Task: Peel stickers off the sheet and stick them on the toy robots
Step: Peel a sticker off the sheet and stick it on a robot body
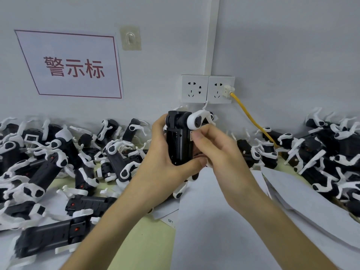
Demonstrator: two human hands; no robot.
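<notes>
The left hand [163,152] grips a black toy robot [180,141] upright above the middle of the bench [152,240], fingers curled round its body. The right hand [218,151] has its fingers [202,135] pinched together on a sticker [191,135] at the robot's side, and white sheets [214,221] lie by the near edge.

Pale green table [152,246] bears heaps of toy robots [48,172] and white sheets [204,221]

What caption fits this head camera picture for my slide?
The left hand grips a black toy robot while the right hand holds a sticker against it.
</notes>
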